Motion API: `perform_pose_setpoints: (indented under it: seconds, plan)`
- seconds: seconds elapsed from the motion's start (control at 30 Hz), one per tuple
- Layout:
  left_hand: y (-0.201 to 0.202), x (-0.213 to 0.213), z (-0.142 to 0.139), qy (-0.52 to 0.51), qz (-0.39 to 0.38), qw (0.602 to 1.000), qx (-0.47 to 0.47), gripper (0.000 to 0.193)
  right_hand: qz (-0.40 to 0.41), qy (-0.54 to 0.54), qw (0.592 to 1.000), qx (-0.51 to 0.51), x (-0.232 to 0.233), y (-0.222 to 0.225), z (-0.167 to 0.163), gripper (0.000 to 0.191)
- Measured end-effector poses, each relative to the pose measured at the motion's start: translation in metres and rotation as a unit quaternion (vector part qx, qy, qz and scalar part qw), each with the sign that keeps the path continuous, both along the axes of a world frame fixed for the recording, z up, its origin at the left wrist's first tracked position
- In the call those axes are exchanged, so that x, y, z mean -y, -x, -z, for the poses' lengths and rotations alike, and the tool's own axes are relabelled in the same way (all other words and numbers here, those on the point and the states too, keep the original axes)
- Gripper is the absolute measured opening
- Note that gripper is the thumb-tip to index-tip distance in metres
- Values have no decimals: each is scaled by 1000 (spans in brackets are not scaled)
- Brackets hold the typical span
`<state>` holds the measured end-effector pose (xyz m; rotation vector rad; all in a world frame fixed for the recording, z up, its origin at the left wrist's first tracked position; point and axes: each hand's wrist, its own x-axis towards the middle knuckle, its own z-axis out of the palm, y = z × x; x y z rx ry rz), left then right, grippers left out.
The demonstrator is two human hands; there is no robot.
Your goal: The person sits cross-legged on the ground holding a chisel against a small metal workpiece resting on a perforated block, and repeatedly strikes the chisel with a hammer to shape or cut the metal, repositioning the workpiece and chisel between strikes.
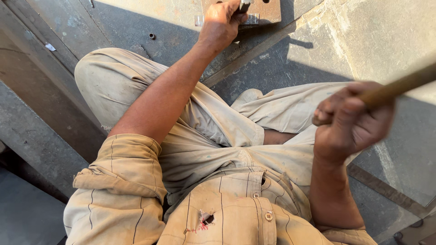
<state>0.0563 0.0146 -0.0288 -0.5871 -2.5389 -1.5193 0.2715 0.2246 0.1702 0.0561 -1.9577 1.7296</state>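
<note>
Two tools in hand. Left hand (pixel 221 22) at twelve o'clock pinches a short metal punch (pixel 244 6) upright on a rusty steel plate (pixel 265 11): stiff, slick, narrow. Right hand (pixel 349 120) at three o'clock wraps a wooden handle (pixel 402 85), head unseen, probably heavy; grip low.

Hard sunlight came from the upper right, casting a deep shadow across the floor (pixel 150 22); the right hand (pixel 352 120) and wooden handle (pixel 399 86) were motion-blurred.
</note>
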Motion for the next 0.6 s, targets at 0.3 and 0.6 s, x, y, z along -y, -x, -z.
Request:
perform_pose_setpoints:
  seconds: [0.3,0.6]
  plan:
    - [-3,2,-11,50,-6,999,-15,15,-36,-192,933,302,33,24,63,19]
    - [7,6,-3,-80,8,991,112,8,-16,66,908,414,25,-4,79,28]
